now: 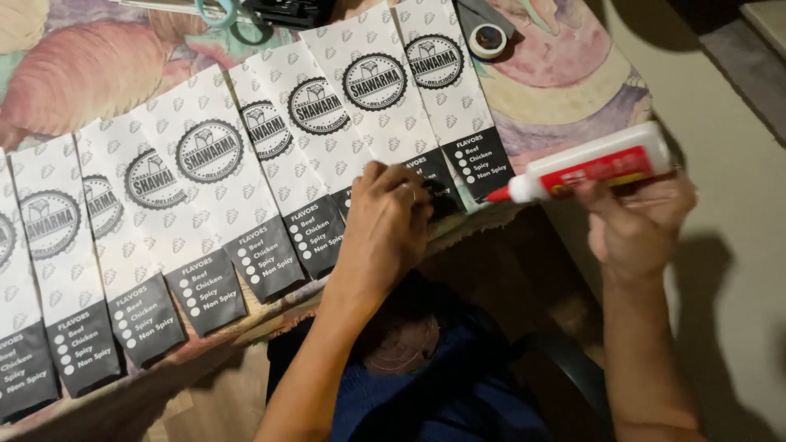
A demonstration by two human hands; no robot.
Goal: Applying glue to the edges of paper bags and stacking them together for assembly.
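- Your lap, in dark blue cloth (426, 401), is nearest to the camera, just under the table edge.
- Your left hand (385, 225) lies curled with its fingers pressed down on the dark lower end of one paper sleeve (385, 106); it pins the sleeve, it does not grip it.
- Your right hand (634, 225) is closed around a white glue bottle (598, 164) with a red label. The red nozzle points left, near the dark end of the last sleeve (458, 90) in the row.
- Risk, as I judge it: a hard squeeze could let glue run over the printed area, or drip on the tablecloth (98, 74) between bottle and paper.
- The sleeves overlap like fan blades, so wet glue could stick two neighbours together if the pinned one slides.
- The sleeves are long, flat and matte, white with a small grey pattern and a round black emblem; the cloth has large soft pink shapes.
- A tape roll (489, 39) and scissors (237, 18) lie at the far edge.
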